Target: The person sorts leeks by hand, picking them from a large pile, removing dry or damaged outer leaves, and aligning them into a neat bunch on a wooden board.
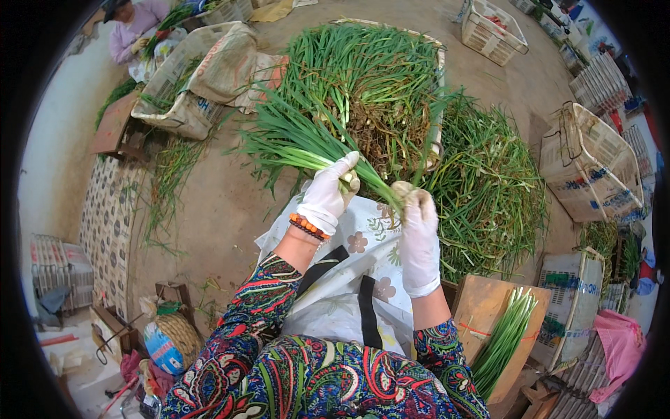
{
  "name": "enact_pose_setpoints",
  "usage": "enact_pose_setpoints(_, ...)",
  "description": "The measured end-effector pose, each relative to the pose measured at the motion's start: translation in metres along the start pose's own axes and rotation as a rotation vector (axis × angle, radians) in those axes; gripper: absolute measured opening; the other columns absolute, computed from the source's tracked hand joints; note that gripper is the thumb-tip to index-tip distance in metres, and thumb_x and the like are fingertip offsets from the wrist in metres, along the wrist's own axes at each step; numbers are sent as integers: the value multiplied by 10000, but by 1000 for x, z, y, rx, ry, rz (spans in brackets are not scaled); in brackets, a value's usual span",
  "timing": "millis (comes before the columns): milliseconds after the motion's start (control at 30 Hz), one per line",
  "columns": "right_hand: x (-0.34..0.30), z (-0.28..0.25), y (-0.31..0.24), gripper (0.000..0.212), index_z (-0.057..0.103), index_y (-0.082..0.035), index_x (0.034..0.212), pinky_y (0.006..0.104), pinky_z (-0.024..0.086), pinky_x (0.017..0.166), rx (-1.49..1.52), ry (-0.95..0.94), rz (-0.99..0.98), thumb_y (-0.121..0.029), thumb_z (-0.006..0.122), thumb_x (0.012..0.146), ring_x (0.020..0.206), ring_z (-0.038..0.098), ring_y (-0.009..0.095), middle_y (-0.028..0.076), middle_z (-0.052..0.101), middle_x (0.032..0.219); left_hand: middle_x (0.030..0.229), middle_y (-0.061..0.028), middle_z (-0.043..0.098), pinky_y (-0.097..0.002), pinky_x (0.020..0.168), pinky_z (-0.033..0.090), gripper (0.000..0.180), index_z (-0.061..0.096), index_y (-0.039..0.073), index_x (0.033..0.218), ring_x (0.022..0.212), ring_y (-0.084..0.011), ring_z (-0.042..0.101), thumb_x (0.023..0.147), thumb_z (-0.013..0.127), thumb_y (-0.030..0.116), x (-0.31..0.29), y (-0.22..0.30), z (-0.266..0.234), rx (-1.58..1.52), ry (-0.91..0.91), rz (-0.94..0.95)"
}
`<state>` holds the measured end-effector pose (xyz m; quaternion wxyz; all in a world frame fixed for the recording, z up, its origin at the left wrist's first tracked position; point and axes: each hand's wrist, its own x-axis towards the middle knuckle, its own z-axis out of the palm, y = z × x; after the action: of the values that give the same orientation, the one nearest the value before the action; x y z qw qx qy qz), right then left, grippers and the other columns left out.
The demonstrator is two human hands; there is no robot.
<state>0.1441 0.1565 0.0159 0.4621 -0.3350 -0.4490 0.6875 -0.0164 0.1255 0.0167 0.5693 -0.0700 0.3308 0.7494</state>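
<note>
My left hand (329,192), in a white glove with beaded bracelets at the wrist, is closed around a bunch of garlic chives (307,155). Their green leaves point up and left, and the pale stem ends show at the fingers. Just to its right, my gloved right hand (417,216) is closed on the lower ends of a few more chives (382,187), its fingertips slightly blurred. Beyond both hands lies a large crate (441,84) heaped with untrimmed chives (363,70), brown roots and dry leaves showing at the near side.
A heap of loose green leaves (481,188) spreads right of the crate. Trimmed chives (504,342) lie on a wooden board (481,302) by my right arm. Plastic crates (593,160) stand at the right. Another person (136,31) handles greens at the far left.
</note>
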Motion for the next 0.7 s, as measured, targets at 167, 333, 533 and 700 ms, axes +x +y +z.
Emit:
enact_pose_setpoints(167,-4,-28,-11,179,494,-17,977,292,453,829,24,8,-28,-186,440,951,955,564,157,110,594,1051,630,11,513,-197,446,384,67,583,54,805,510,-89,472,829,641,76,-1,0,9,33,-20,-1)
enact_pose_setpoints(333,19,-86,-53,276,545,-21,998,285,432,796,47,322,-54,-269,576,879,841,519,132,67,572,951,618,25,493,-202,433,409,65,583,50,820,503,-66,456,827,642,76,10,23,0,-82,88,95)
enact_pose_setpoints(533,4,-51,-41,971,-21,-158,1441,383,419,954,-435,-201,172,-222,685,777,1251,371,297,189,79,1479,620,12,529,-209,449,431,62,589,80,803,501,-85,479,833,639,102,16,16,0,-89,30,52)
enact_pose_setpoints(700,24,-26,7,411,439,-6,1235,219,469,610,-267,-455,325,-213,546,897,688,542,82,124,614,1068,593,14,502,-217,444,420,81,579,80,785,484,-92,467,832,641,102,6,23,7,-59,54,66)
